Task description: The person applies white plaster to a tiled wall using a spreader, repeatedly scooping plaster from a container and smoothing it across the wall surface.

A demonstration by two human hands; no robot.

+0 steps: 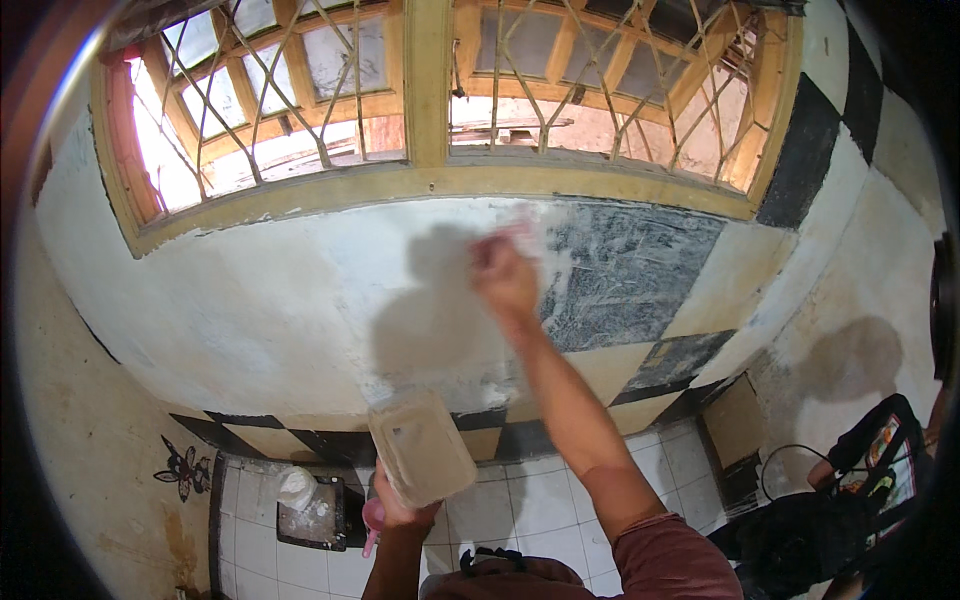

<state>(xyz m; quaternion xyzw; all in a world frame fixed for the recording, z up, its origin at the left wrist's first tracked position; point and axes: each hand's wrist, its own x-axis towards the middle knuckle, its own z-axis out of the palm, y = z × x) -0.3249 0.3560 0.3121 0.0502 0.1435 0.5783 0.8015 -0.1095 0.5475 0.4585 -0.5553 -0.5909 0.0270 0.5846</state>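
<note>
My left hand is closed under and around the near end of a rectangular pale plastic tub, held low in front of the wall. Whitish material coats the tub's inside. Stretched up to the wall below the window, my right hand is closed on a reddish flat tool that looks like a spreader. Motion blurs it, so its exact kind does not show. The tool is at the boundary between the white-coated wall and a dark square streaked with thin white.
Above is a yellow-framed window with metal bars. On the tiled floor at left, a dark stand bears a white bag; a pink dipper is near my left hand. At right are black bags and another person's arm.
</note>
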